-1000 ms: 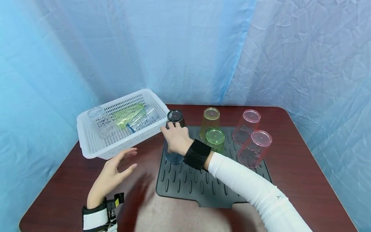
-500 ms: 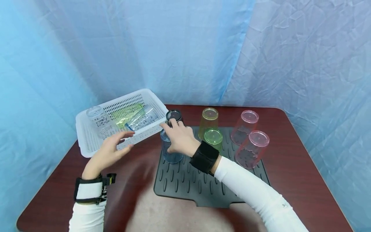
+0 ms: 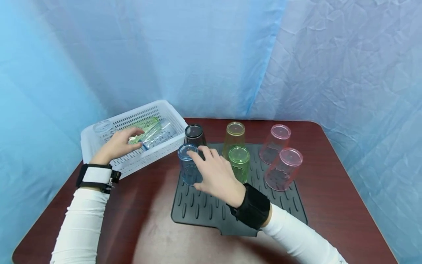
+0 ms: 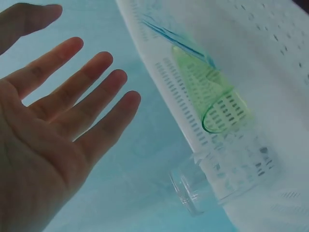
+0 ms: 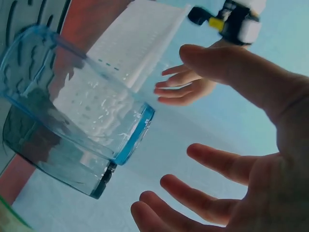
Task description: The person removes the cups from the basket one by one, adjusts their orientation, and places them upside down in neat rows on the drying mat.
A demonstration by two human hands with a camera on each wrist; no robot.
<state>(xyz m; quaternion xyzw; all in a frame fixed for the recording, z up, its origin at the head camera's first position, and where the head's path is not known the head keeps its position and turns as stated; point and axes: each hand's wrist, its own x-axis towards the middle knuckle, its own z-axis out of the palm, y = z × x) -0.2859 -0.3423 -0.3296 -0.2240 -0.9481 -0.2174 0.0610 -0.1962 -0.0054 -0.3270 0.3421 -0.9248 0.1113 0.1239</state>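
Green, lies on its side as a glass in the basket, roughly lengthwise, just beyond the relaxed, empty fingers of the left hand; nearer there than to the right hand, loose and empty beside an upright blue glass.

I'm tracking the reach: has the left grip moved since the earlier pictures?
Yes, forward: in the head view, the left grip was short of the white basket a second ago, and now appears over it.
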